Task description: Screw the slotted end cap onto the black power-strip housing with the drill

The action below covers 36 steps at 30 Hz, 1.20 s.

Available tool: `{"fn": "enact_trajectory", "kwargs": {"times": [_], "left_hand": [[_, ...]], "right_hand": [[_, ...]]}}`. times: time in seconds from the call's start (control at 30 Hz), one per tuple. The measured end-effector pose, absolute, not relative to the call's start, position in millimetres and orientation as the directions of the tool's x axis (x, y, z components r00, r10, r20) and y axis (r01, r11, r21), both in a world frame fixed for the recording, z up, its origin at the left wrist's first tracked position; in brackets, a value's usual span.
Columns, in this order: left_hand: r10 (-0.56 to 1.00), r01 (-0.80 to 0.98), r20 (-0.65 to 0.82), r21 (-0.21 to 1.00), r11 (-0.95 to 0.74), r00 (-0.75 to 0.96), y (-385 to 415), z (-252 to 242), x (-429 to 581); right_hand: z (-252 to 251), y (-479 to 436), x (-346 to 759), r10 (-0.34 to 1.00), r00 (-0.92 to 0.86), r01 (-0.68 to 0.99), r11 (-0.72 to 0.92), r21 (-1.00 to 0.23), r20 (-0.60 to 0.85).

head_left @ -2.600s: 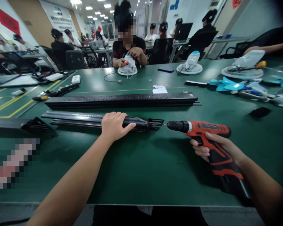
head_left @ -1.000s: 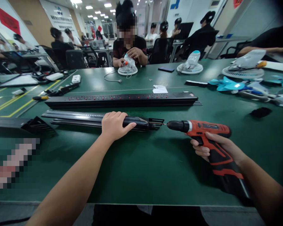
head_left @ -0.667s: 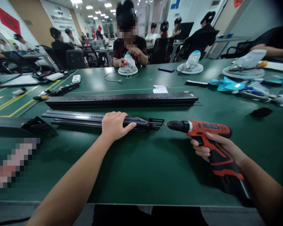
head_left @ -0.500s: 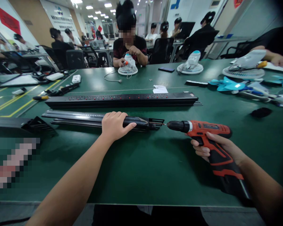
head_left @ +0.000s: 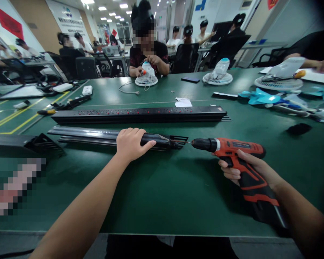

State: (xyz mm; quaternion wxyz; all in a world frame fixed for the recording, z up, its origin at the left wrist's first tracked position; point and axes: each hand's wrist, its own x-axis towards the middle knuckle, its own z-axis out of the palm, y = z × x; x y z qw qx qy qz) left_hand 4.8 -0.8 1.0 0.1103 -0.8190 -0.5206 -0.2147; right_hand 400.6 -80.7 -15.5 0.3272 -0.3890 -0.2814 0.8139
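a long black metal rail (head_left: pixel 97 136) lies flat across the green table (head_left: pixel 162 194), its bracketed end pointing right. the left hand (head_left: pixel 131 144) presses down on it, fingers curled over. the right hand (head_left: pixel 252 169) grips an orange drill (head_left: pixel 232 147), fingers closed around the handle, bit touching the rail's end.

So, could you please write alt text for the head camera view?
A person's right hand grips an orange and black cordless drill, its bit at the end of a long black metal strip that the left hand presses onto a green table. A longer black power strip lies behind.
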Motion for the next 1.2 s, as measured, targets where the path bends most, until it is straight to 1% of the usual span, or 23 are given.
{"fn": "enact_trajectory", "kwargs": {"times": [0.17,0.27,0.83,1.2], "left_hand": [[0.801,0.899,0.475,0.045,-0.435,0.364,-1,1,5],[0.807,0.901,0.469,0.052,-0.431,0.359,-1,2,5],[0.799,0.895,0.474,0.049,-0.444,0.370,0,0,4],[0.799,0.897,0.478,0.048,-0.439,0.365,0,0,4]], "right_hand": [[-11,-79,398,0.717,-0.529,-0.264,-0.648,-0.714,-0.454],[-9,-79,397,0.702,-0.546,-0.271,-0.665,-0.696,-0.457],[-4,-82,392,0.722,-0.515,-0.292,-0.654,-0.698,-0.462],[-9,-80,396,0.729,-0.531,-0.262,-0.626,-0.734,-0.432]]}}
